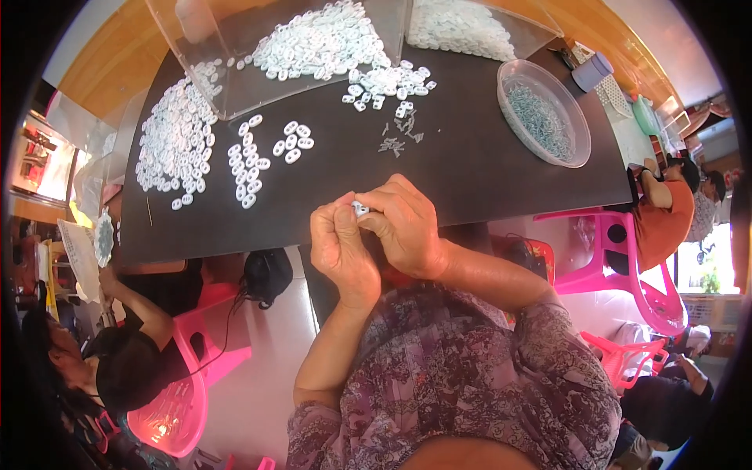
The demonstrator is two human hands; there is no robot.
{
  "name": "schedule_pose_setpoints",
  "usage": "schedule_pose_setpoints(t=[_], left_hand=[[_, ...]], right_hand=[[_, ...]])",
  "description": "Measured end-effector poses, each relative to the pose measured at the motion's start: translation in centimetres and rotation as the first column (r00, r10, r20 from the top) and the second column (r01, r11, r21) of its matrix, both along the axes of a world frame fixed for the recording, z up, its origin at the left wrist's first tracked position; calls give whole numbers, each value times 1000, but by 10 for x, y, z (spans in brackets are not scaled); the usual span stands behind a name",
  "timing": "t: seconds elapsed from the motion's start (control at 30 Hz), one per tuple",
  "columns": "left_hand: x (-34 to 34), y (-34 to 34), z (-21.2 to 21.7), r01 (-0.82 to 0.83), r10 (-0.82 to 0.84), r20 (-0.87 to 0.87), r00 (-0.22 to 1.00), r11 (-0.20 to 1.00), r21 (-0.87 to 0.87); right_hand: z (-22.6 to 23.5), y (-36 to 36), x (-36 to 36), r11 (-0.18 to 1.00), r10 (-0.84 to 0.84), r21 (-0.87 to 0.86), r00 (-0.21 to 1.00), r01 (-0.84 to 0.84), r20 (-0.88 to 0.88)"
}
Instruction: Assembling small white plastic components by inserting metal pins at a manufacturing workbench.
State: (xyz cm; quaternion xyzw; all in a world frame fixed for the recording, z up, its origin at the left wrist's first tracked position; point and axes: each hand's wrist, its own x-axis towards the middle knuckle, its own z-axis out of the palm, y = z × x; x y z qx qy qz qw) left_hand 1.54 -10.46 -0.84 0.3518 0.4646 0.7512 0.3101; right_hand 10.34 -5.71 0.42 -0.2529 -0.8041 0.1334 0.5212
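Close together at the table's near edge, my left hand [338, 244] and my right hand [409, 225] pinch one small white oval plastic piece with two holes [359, 208] between thumbs and fingertips. Most of that piece is hidden by the fingers. Ahead of the hands lie several small thin grey pieces [398, 135]. Beyond these is a loose group of the same kind of white ovals [385, 84]. To the left, more white ovals are laid out in a close cluster [247, 160] and a smaller cluster [293, 142].
A large heap of white ovals [174, 139] covers the dark table's [462, 168] left side. Clear bins [398, 35] hold more at the back. On the right stands a round tub [581, 159] of thin bluish-grey pieces. Other people sit left and right, near pink chairs [599, 254].
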Motion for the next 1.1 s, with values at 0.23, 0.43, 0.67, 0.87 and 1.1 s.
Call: schedule_pose_setpoints(t=[0.23,0.43,0.67,0.87,1.1], left_hand=[[-21,18,5,83,-125,-316,941,986,-146],[-48,58,16,-33,-88,-703,706,987,-157],[-37,88,13,48,-117,-868,483,993,-108],[-22,94,10,32,-139,-922,361,990,-136],[-20,101,5,39,-94,-972,216,995,-88]], right_hand=[[25,28,39,872,-87,-483,996,78,4],[87,121,85,876,-355,-335,934,346,36],[126,250,113,795,-597,173,801,582,50],[111,308,128,629,-777,378,559,679,289],[89,316,132,513,-854,538,462,669,240]])
